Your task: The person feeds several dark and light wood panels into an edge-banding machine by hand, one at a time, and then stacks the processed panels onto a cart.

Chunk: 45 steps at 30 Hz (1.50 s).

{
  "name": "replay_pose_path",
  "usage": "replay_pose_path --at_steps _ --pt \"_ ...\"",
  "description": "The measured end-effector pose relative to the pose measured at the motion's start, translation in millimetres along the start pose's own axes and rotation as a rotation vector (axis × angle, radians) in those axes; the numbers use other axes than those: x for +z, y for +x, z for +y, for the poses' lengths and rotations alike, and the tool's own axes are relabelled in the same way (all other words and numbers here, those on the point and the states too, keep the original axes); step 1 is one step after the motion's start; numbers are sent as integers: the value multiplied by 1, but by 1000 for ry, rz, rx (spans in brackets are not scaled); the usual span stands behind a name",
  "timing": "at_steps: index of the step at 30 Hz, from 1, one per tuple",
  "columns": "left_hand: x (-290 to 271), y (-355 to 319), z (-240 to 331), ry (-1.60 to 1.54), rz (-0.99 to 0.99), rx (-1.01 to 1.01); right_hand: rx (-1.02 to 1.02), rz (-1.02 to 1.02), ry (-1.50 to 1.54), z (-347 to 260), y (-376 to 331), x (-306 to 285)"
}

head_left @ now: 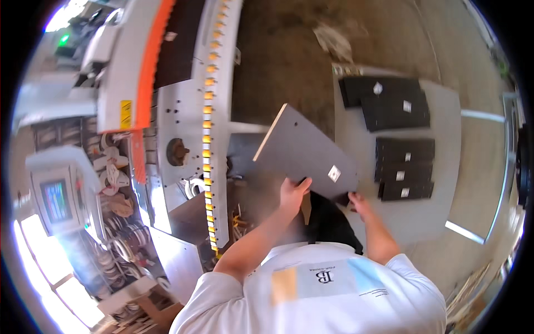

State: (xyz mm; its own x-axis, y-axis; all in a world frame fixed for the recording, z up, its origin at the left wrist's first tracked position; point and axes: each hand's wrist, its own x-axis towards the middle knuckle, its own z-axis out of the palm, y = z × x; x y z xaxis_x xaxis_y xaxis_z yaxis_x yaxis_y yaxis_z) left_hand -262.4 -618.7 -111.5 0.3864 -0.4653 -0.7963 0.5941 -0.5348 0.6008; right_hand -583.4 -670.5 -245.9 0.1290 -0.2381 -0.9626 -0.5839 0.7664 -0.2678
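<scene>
A dark grey rectangular panel [306, 147] with a pale raw edge and a white label is held in front of my body, tilted. My left hand [293, 195] grips its near edge, thumb on top and fingers underneath out of sight. At the panel's near right corner, my right hand [359, 204] is closed on the edge. A small hole shows near the panel's far end. To its right, dark labelled panels [396, 103] lie overlapping on a large grey board [445, 167], with another group of dark panels [405, 167] nearer to me.
On the left runs a long machine with an orange-edged cover [150, 61] and a row of yellow rollers [207, 123]. A control screen [55, 200] stands at far left, near rolls of edging strip [125, 245]. A metal frame [489, 222] lies at right.
</scene>
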Motion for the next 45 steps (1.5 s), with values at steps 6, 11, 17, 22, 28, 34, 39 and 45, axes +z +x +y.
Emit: replay_pose_path --at_steps 6,11,17,22,28,34,39,45 --pt "-75 -64 91 -319 105 194 -346 -248 -77 -116 -59 20" --pt "-152 -64 108 -453 224 285 -608 -220 -328 -185 -82 69" --pt "-247 -32 106 -594 416 381 -844 -205 -508 -232 -106 175" --pt "-298 -4 92 -529 525 595 -891 -214 -615 -240 -108 256" --pt "-296 -24 97 -520 631 584 -574 -511 -590 -246 -119 306" --pt "-309 20 78 -538 719 681 -571 -361 -292 -304 -110 298" --pt "-317 36 79 -613 713 730 -586 -321 -163 -368 -100 289" --pt "-308 28 98 -678 681 670 -487 -406 -417 -359 -102 301"
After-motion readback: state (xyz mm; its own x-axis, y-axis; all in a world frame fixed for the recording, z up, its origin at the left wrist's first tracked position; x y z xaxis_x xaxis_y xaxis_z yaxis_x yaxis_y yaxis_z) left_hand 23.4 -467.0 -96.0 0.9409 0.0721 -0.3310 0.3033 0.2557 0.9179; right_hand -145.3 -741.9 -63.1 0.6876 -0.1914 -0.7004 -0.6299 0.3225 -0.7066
